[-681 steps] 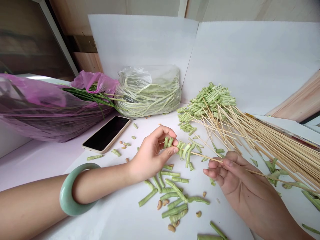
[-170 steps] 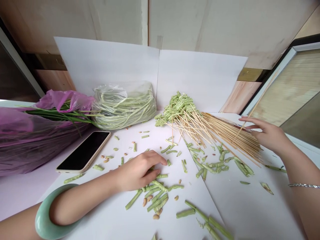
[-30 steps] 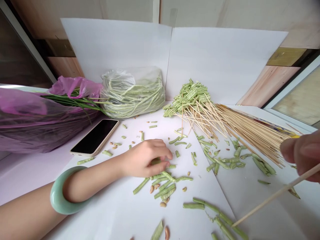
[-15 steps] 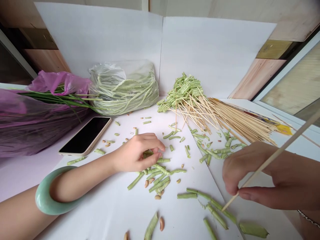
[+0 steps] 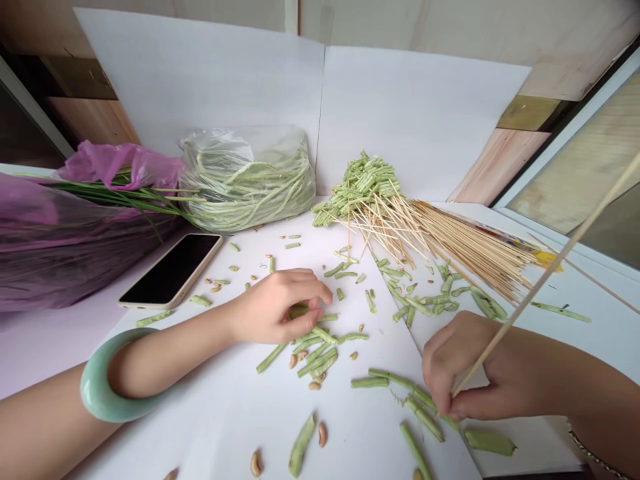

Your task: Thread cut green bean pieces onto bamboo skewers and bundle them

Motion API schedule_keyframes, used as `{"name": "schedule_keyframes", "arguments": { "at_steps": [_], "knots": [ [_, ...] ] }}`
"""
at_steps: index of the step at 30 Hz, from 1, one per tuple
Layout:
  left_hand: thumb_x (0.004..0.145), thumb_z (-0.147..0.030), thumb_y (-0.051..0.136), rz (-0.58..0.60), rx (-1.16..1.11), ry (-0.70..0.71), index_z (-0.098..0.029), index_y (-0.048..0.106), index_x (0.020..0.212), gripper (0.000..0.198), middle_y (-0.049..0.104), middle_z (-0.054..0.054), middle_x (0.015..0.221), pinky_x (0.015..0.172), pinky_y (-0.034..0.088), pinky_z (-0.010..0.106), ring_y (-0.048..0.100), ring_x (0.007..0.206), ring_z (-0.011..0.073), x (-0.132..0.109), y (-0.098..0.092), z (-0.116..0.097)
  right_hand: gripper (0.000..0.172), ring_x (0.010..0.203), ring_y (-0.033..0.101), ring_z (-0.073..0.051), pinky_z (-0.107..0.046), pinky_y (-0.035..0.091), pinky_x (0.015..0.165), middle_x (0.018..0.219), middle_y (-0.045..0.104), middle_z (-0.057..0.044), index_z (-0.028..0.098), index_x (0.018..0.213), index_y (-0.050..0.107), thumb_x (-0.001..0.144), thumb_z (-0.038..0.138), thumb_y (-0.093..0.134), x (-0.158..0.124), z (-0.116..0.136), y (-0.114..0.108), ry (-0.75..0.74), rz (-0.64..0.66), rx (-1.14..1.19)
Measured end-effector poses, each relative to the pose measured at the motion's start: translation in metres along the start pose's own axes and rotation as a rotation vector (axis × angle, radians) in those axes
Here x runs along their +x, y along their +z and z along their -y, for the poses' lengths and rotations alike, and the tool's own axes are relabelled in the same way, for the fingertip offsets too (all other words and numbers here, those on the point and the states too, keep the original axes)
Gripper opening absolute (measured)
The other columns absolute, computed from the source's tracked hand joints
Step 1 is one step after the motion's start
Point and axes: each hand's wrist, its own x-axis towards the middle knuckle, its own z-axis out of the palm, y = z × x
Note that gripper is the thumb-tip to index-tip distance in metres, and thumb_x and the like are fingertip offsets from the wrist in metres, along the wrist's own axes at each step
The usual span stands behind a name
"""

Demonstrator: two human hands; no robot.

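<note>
White paper (image 5: 200,427) covers the bench and rises behind it as a backdrop. Against it, at the far side, a clear plastic bag (image 5: 247,180) sits packed with long green beans, apparently still whole and plentiful. A purple plastic bag (image 5: 60,253) lies to its left, with a smartphone (image 5: 173,261) on the paper just nearer. Right of the clear bag, a heap of finished skewers (image 5: 365,193) carries rows of bean pieces, and a sheaf of bamboo skewers (image 5: 475,247) runs off to the right, its far ends seemingly bare. A fair batch looks done, with much still left. Cut beans (image 5: 313,357) and pale seeds (image 5: 323,435) are strewn across the middle. The right hand (image 5: 480,370) grips one long skewer (image 5: 545,280) low down, its tip among the nearer beans. The left hand (image 5: 277,307), wearing a jade bangle (image 5: 103,383), curls over a short bean piece (image 5: 299,311), pinching it against the paper.
</note>
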Motion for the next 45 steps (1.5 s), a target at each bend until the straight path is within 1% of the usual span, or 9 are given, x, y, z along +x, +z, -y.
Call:
{"name": "schedule_keyframes", "arguments": {
  "at_steps": [3,10,13,18,23,28,31,37,45],
  "knots": [
    [0.075,-0.003,0.051,0.012,0.006,0.017,-0.011,0.062,0.094,0.024,0.06,0.004,0.071,0.067,0.045,0.024,0.054,0.068,0.0142,-0.001,0.0,0.001,0.019,0.069,0.064,-0.008,-0.016,0.049,0.066,0.076,0.069,0.003,0.02,0.084,0.067,0.08,0.003,0.058,-0.002,0.006,0.001,-0.007,-0.097,-0.024],
    [0.069,-0.002,0.054,0.155,-0.04,-0.021,-0.011,0.065,0.088,0.024,0.064,0.007,0.076,0.074,0.045,0.027,0.056,0.074,0.0168,0.002,-0.007,-0.001,0.004,0.066,0.066,-0.012,-0.018,0.052,0.059,0.076,0.069,0.004,0.027,0.083,0.067,0.085,0.025,0.063,0.014,0.027,0.021,0.023,-0.509,-0.087],
    [0.069,-0.006,0.06,0.229,-0.059,0.003,-0.013,0.067,0.086,0.019,0.065,0.008,0.082,0.081,0.044,0.03,0.056,0.08,0.0186,0.003,-0.007,-0.004,0.007,0.066,0.065,-0.011,-0.017,0.051,0.058,0.075,0.069,0.005,0.027,0.08,0.066,0.085,0.025,0.063,0.021,0.029,0.03,0.027,-0.54,-0.104],
    [0.071,-0.003,0.061,0.258,-0.046,-0.027,-0.014,0.068,0.083,0.018,0.064,0.006,0.081,0.08,0.044,0.028,0.055,0.081,0.0175,0.004,-0.003,-0.01,0.013,0.072,0.065,-0.01,-0.017,0.052,0.064,0.08,0.069,0.006,0.029,0.081,0.067,0.087,0.024,0.057,0.028,0.023,0.038,0.04,-0.543,-0.147],
    [0.081,-0.013,0.063,0.138,-0.194,-0.157,-0.014,0.068,0.086,0.007,0.066,0.007,0.084,0.081,0.044,0.029,0.056,0.083,0.0166,0.005,0.001,-0.016,0.011,0.075,0.068,-0.011,-0.015,0.054,0.064,0.084,0.071,0.005,0.03,0.084,0.067,0.086,0.023,0.059,0.034,0.016,0.044,-0.002,-0.738,-0.159],
    [0.078,-0.014,0.067,-0.085,-0.875,-0.533,-0.012,0.063,0.083,0.007,0.064,0.001,0.077,0.069,0.047,0.023,0.059,0.069,0.0096,0.006,0.013,-0.022,0.013,0.079,0.068,-0.01,-0.014,0.056,0.066,0.088,0.071,0.006,0.03,0.087,0.064,0.086,0.018,0.059,0.038,0.015,0.051,-0.079,-0.913,-0.123],
    [0.077,-0.015,0.07,-0.091,-1.152,-0.603,-0.011,0.064,0.081,0.008,0.065,0.001,0.074,0.065,0.047,0.02,0.059,0.064,0.0069,0.007,0.018,-0.026,0.017,0.083,0.068,-0.011,-0.016,0.057,0.071,0.09,0.071,0.005,0.029,0.09,0.063,0.085,0.014,0.059,0.038,0.014,0.055,-0.121,-0.96,-0.118],
    [0.072,-0.022,0.077,-0.1,-1.328,-0.627,-0.009,0.067,0.077,0.017,0.07,0.005,0.075,0.063,0.051,0.021,0.065,0.064,0.0101,0.009,0.019,-0.034,0.017,0.086,0.068,-0.013,-0.019,0.057,0.073,0.09,0.071,0.003,0.027,0.088,0.062,0.085,0.01,0.058,0.037,0.014,0.057,-0.127,-0.986,-0.12],
    [0.07,-0.017,0.078,-0.123,-1.383,-0.662,-0.009,0.07,0.075,0.013,0.072,0.006,0.069,0.063,0.054,0.022,0.067,0.064,0.0121,0.009,0.021,-0.034,0.016,0.086,0.068,-0.013,-0.02,0.057,0.075,0.089,0.071,0.003,0.025,0.085,0.059,0.085,0.009,0.056,0.038,0.017,0.058,-0.167,-1.0,-0.175]
  ]
}}
